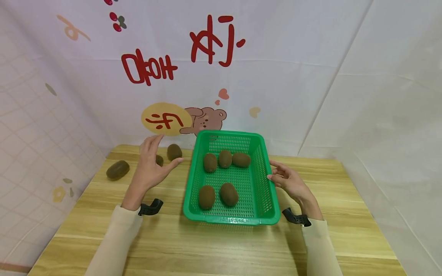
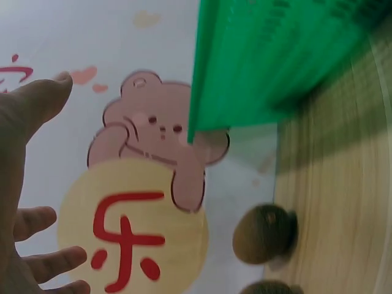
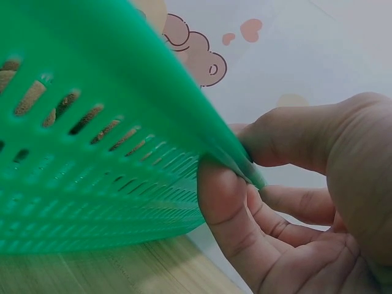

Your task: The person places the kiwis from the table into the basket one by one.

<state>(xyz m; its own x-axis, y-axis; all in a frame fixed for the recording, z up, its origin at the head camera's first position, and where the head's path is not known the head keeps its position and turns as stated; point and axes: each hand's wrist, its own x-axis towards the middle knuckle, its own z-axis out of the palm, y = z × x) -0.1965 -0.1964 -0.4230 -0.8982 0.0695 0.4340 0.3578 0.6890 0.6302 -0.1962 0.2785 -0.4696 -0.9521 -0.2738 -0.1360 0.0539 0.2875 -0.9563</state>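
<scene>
A green plastic basket stands in the middle of the table with several brown kiwis inside, some toward its back and some toward its front. My right hand grips the basket's right rim, its fingers and thumb pinching the edge in the right wrist view. To the left of the basket my left hand is held with thumb and fingers spread and nothing between them. Behind its thumb sits one kiwi; a second kiwi is partly hidden by the hand. A third kiwi lies farther left.
The wooden table meets a white wall cloth printed with red characters and a bear. Similar cloth hangs along the left and right sides. Each wrist carries a black strap mount.
</scene>
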